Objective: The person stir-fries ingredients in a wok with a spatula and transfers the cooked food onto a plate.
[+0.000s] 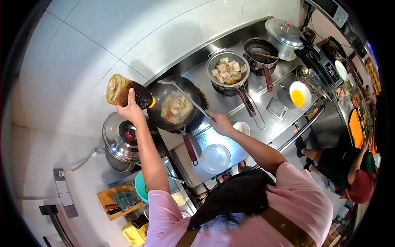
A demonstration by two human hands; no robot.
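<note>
My left hand [131, 110] is wrapped round a bottle of dark sauce [140, 95], tipped on its side with its yellow cap end over the left part of a black wok [186, 88]. Whether sauce is flowing out, I cannot tell. Sliced food [176, 107], pale green and white with bits of orange, lies in the bottom of the wok. My right hand [221, 123] is closed on the handle of a metal wok spatula [192, 101], whose head rests near the wok's far left rim. The wok's dark red handle [189, 146] points toward me, untouched.
Right of the wok, a strainer of browned chunks [227, 71] sits over a pan. Beyond are a saucepan [261, 55], a lidded pot [284, 33] and a bowl of beaten egg [297, 96]. A lidded steel pot [120, 138] stands left; another person [345, 164] bends at far right.
</note>
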